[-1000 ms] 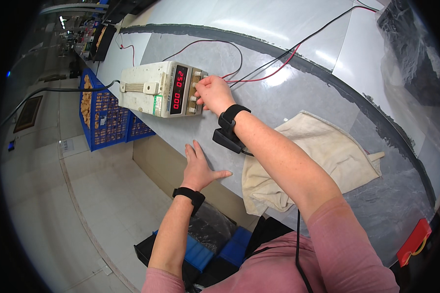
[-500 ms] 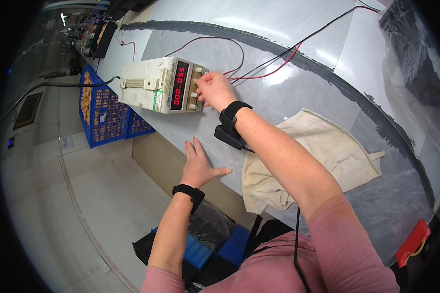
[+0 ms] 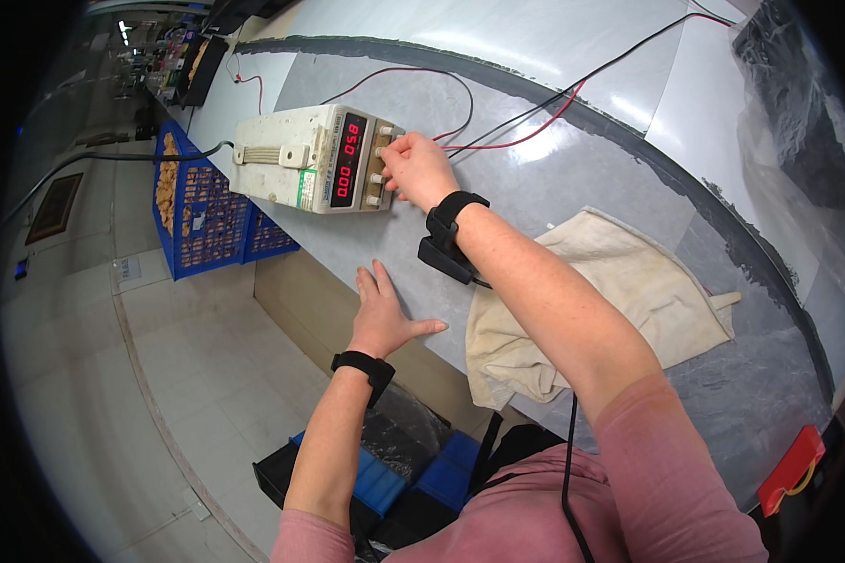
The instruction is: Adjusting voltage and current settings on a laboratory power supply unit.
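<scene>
The right hand point(image 3: 421, 172) is closed in a fingertip pinch at a control knob point(image 3: 381, 151) on the front panel of the bench power supply point(image 3: 321, 145). The fingers cover part of the knob; the exact contact of each fingertip cannot be made out. The left hand point(image 3: 378, 322) is open and empty, fingers and thumb spread, at the near edge of the table point(image 3: 526, 192). Whether it bears on the surface cannot be told.

The power supply rests on the table, ahead of the left hand, its red display point(image 3: 348, 159) lit and turned toward the right hand. A black cord point(image 3: 113, 157) leaves its rear and runs to the left. A red lead point(image 3: 543, 128) and a black lead point(image 3: 629, 53) extend to the upper right; their ends near the panel are hidden behind the right hand.

A beige cloth point(image 3: 638, 281) lies under the right forearm, which hides part of it. Left of the table, a blue crate point(image 3: 207, 225) contains tan pieces point(image 3: 166, 183), too small to identify. At the lower right, a red object point(image 3: 791, 469) merges into the dark rim.
</scene>
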The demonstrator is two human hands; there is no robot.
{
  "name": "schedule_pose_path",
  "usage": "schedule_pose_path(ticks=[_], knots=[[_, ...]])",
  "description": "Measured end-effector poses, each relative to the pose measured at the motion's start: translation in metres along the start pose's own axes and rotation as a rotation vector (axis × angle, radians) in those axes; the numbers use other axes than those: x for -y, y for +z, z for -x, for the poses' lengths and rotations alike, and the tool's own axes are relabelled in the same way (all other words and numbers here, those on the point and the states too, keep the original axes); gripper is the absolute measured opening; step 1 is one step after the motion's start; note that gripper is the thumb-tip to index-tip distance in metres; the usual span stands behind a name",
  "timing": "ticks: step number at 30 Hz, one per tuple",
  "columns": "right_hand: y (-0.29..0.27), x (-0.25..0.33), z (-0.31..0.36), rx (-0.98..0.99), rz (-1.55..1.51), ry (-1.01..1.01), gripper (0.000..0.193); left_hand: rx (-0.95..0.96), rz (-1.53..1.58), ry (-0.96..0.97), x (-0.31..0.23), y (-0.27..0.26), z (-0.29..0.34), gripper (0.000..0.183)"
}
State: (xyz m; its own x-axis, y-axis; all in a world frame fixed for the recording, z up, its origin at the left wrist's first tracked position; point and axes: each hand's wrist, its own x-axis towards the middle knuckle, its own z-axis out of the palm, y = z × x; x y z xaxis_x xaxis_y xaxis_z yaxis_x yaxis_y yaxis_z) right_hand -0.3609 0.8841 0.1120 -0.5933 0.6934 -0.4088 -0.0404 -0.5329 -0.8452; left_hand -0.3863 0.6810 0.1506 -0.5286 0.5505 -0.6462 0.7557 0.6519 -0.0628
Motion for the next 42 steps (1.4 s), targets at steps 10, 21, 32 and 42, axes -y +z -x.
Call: schedule_pose_path(ticks=[10, 21, 32, 42], knots=[[0.0001, -0.0018, -0.0007, -0.011, 0.053, -0.032, 0.019, 0.002, -0.019, -0.006, 0.0004, 0.0007, 0.0003, 0.152], [-0.0007, -0.0026, -0.0019, -0.012, 0.065, -0.050, 0.019, 0.011, -0.001, -0.004, -0.0014, -0.0015, 0.0005, 0.152], [-0.0016, -0.0014, -0.0027, -0.001, 0.064, -0.062, 0.015, 0.011, 0.005, -0.012, -0.0012, -0.0004, 0.0001, 0.152], [-0.0052, -0.0005, -0.0037, 0.063, 0.099, -0.042, 0.019, 0.007, -0.002, -0.017, -0.0010, 0.0006, 0.0004, 0.152]])
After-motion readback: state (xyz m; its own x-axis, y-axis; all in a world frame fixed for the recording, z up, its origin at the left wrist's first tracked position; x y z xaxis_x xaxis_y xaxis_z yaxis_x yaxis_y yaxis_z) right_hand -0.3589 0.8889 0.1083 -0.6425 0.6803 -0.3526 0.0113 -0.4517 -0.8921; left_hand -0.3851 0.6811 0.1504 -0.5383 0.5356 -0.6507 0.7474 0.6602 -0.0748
